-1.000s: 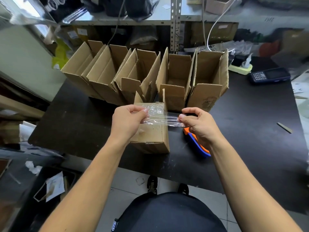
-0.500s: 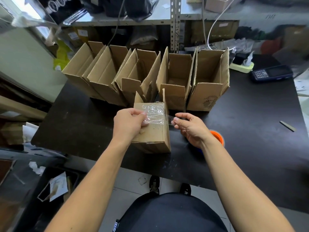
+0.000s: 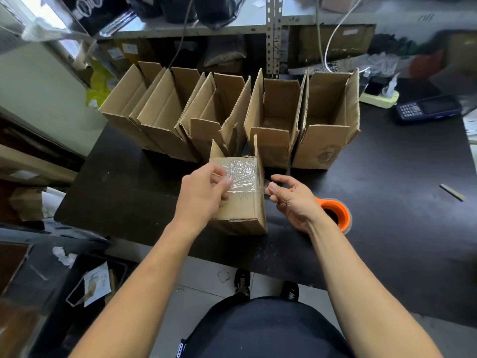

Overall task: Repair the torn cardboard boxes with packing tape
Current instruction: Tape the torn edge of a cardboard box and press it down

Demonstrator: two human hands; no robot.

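The left hand [image 3: 204, 191] rests on the near cardboard box [image 3: 241, 202], its thumb and fingers pinching the left end of a strip of clear packing tape [image 3: 242, 177] against the box's upper face. The right hand [image 3: 291, 200] hovers just to the right of the box, its thumb and forefinger pinching the other end of the same strip, which runs off the box's right edge; the remaining fingers are loosely curled.

The near cardboard box lies on the black tabletop [image 3: 387, 228], close to its front edge, with wrinkled, shiny tape covering much of its upper face. One flap stands up along its right edge and another rises at its far left corner.

Just to the right of the box, partly hidden behind the right wrist, sits an orange tape roll [image 3: 338, 215] on the tabletop.

Directly behind the box stands a row of open cardboard boxes [image 3: 273, 117], flaps up, packed side by side. The one immediately behind the near box shows a ragged tear in its front corner.

Far to the right of the box, near the back of the tabletop, lies a dark handset with a keypad [image 3: 428, 108], and beside it a pale green power strip [image 3: 379, 96]. A small flat sliver [image 3: 451, 192] lies on the tabletop to the right of the tape roll.

Behind the row of boxes rises a metal shelf unit [image 3: 273, 34].
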